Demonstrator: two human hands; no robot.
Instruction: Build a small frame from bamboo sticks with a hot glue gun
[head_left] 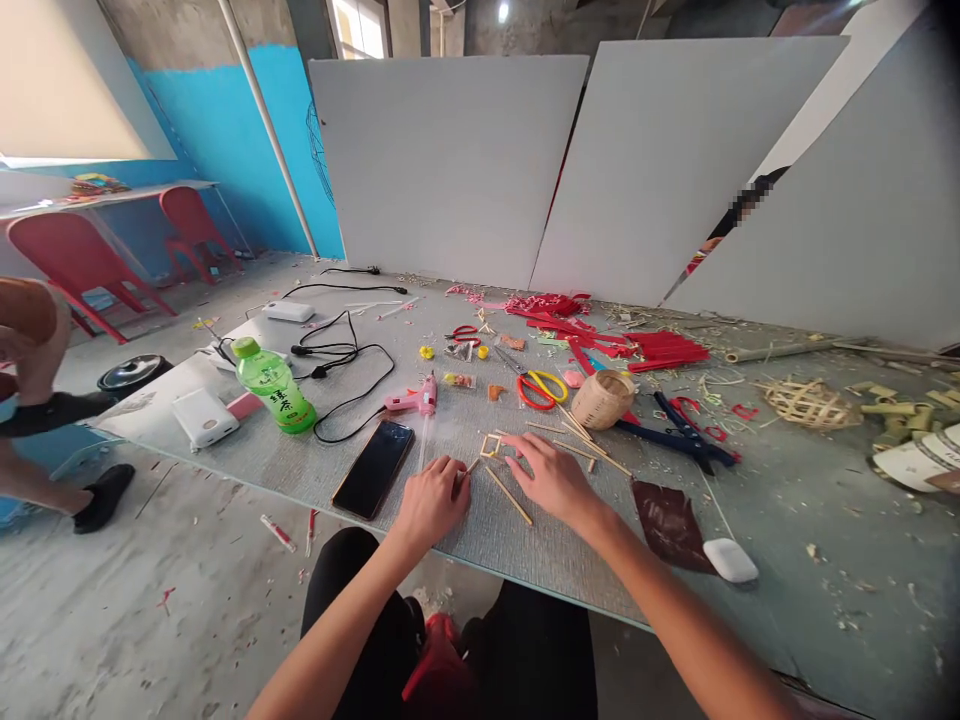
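My left hand (433,497) rests on the grey table (787,520) near its front edge, fingers curled in a pinch on a thin bamboo stick (471,466). That stick's far end reaches a small square frame of sticks (491,445) lying flat. My right hand (551,476) lies just right of the frame, fingers stretched out flat toward it and touching the table. Another loose stick (509,495) lies between the two hands. A black phone (374,467) lies left of my left hand.
A pink glue gun (412,399), green bottle (274,385), power banks and black cables sit to the left. Scissors (541,386), a small woven basket (602,398), red strips, pliers (686,432) and bamboo scraps lie beyond. A person's legs show at far left.
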